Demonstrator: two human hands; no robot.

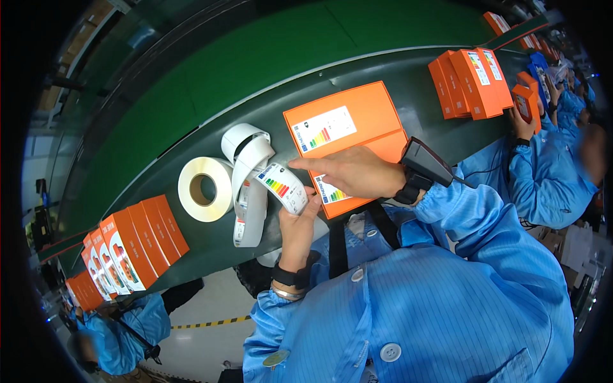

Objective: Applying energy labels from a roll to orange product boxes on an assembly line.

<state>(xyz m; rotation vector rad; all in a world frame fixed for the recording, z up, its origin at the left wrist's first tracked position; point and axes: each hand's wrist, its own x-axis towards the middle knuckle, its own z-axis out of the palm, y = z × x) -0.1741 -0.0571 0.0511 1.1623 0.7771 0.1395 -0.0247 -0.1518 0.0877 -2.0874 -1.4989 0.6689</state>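
Observation:
My left hand (297,231) pinches the end of a strip of energy labels (281,185), thumb against its edge. White backing paper (246,137) from the strip loops and curls on the dark green bench. Two flat orange boxes lie side by side in front of me: the far box (377,105) bears a whole energy label, and the near box (383,145) has one partly covered by my right hand (361,171). That hand is open above the near box, palm down, its index finger stretched toward the label strip. Whether the fingertip touches the strip, I cannot tell.
A roll of labels (220,191) lies left of the loops. Orange boxes (137,242) stand in a row at the left, and more boxes (472,83) at the right. A green conveyor belt (255,64) runs beyond the bench. People in blue (549,172) sit on both sides.

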